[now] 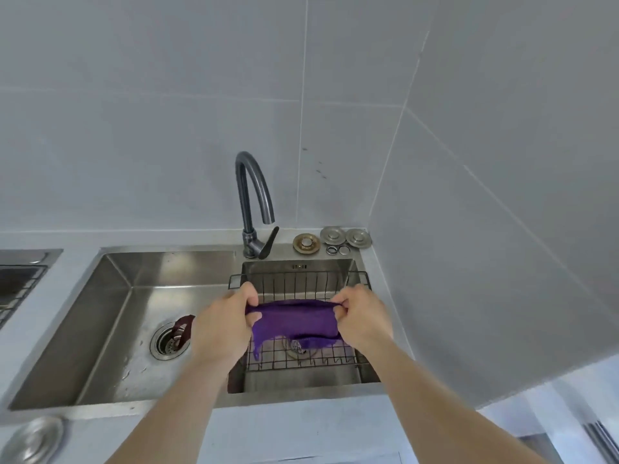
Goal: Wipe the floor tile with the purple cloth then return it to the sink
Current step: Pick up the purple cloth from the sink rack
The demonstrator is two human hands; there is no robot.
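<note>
A purple cloth (pixel 296 323) is stretched between both hands above the right part of the steel sink (pixel 110 316). My left hand (pixel 222 326) pinches the cloth's left edge. My right hand (pixel 363 318) pinches its right edge. The cloth hangs over a black wire rack (pixel 301 358) that sits in the sink's right basin; a strip of cloth dangles down at the left. No floor tile is in view.
A dark curved faucet (pixel 253 209) stands behind the sink. Metal drain covers (pixel 331 237) lie on the counter at the back right. The left basin has a drain strainer (pixel 169 339) with a dark red scrap beside it. A stove edge (pixel 20 279) is at far left; a tiled wall closes the right.
</note>
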